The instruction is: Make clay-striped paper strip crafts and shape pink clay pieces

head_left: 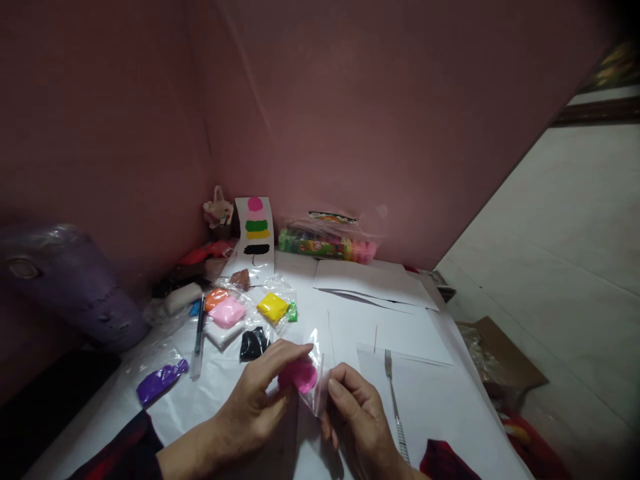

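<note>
- Pink clay (306, 377) sits in a clear bag (312, 401) between the hands, nearer the left.
- Left hand (260, 392) holds clay and bag.
- Right hand (357, 405) pinches the bag's near-upright right edge, fingers narrow.

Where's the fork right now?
In the head view, the fork is right of centre, lying just to the right of the right hand, its tines pointing away from the person, near a thin stick.
</note>
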Motion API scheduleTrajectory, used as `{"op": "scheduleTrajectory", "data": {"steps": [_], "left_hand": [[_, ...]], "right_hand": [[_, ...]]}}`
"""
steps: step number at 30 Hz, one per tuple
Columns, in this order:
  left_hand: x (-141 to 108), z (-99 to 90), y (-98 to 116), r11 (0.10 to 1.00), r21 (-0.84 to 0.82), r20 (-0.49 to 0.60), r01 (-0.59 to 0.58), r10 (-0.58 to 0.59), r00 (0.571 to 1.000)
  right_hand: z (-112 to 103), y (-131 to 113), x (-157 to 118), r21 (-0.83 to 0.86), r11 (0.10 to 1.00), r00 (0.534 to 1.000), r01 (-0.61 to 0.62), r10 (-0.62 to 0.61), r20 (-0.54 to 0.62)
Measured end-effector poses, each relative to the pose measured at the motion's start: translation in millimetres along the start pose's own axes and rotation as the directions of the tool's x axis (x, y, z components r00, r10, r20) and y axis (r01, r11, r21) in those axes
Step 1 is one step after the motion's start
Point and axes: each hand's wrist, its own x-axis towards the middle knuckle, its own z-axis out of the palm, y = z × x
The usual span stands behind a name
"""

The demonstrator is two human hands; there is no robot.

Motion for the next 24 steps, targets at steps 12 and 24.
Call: {"op": "scheduleTrajectory", "data": {"steps": [12, 24], "left_hand": [[0.6, 0.4, -4.4, 0.993, 0.022, 0.023, -0.120, 0.120, 0.993], [0.8, 1.7, -8.7, 0.934, 0.240, 0.140, -0.265, 0.236, 0.962]], "right_hand": [[-1.5, 2.6, 0.5, -0.020, 1.000, 1.000, -0.005, 0.005, 0.012], [0.9, -0.8, -2.4, -0.382, 0.911, 0.977, 0.157, -0.201, -0.077]]}}
